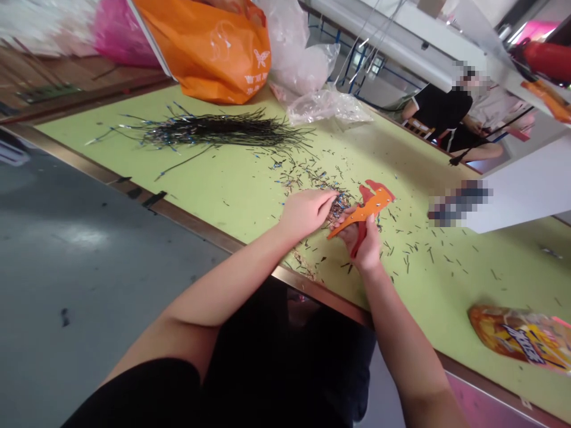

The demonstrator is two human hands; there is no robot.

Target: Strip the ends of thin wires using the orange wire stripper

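My right hand [368,241] is wrapped round the handles of an orange and red hand tool [372,205], its head pointing up and to the right. Just left of the tool, my left hand [307,211] is closed, thumb and fingertips pinched together over a pile of small wire scraps [339,205]. What the left fingertips hold is too small to make out. Further back on the green tabletop [250,205] lies a long bundle of black wires [223,131], some with blue and silvery ends. Short dark clippings are scattered round both hands.
An orange bag [214,50] and clear plastic bags [307,71] stand at the back edge. A snack packet [520,339] lies at the right front. A white panel [526,184] juts in from the right. Beyond the table, people [441,113] sit at the back right.
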